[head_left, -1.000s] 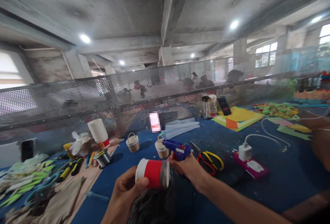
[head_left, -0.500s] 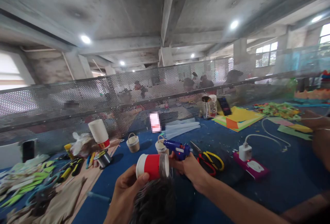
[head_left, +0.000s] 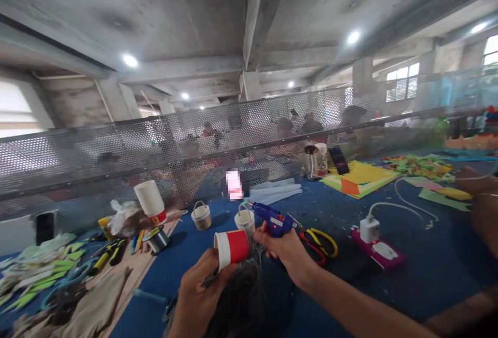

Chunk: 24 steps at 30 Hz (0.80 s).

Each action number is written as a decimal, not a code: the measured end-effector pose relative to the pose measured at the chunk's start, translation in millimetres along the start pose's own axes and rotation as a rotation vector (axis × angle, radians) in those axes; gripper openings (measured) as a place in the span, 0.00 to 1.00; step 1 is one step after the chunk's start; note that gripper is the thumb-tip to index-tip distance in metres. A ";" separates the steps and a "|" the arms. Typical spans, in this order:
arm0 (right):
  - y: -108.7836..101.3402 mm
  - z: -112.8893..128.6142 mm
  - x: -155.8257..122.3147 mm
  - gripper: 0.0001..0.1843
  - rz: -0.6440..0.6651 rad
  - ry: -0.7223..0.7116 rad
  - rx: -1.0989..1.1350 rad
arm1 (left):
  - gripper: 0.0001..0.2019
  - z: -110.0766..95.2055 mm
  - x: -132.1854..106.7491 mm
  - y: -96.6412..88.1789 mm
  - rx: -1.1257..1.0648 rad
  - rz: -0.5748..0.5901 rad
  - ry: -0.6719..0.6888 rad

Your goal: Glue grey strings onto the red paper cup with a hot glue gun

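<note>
A grey concrete ceiling [head_left: 175, 26] is crossed at twelve o'clock by a thick concrete beam [head_left: 261, 16]; round white lamps [head_left: 130, 61] are lit at ten and two; a bright paned window [head_left: 399, 84] is set at two; the blue tabletop [head_left: 428, 260], spread at four, is backed by a perforated grey metal partition [head_left: 128, 146].

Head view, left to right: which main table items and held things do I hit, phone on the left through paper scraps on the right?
Dark phone → stack of paper cups → small basket → red-and-white cup → glue gun → scissors → white charger → paper scraps.
</note>
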State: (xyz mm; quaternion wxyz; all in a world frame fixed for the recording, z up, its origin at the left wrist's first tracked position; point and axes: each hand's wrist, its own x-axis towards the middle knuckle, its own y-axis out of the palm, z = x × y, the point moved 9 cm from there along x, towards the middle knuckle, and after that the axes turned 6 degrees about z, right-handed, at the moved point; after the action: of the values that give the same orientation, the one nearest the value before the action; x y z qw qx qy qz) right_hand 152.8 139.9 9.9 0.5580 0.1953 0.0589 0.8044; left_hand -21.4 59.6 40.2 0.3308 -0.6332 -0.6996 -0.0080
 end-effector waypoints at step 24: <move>7.7 -0.5 -7.6 0.09 -0.005 -0.005 -0.147 | 0.25 28.9 0.0 6.7 -0.538 -0.006 -0.340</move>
State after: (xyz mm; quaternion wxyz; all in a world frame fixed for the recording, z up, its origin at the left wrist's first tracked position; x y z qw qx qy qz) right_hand 148.1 130.0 9.9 0.5728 0.1556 -0.0011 0.8048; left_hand -28.6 73.4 14.9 0.0295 -0.6882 -0.7196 -0.0877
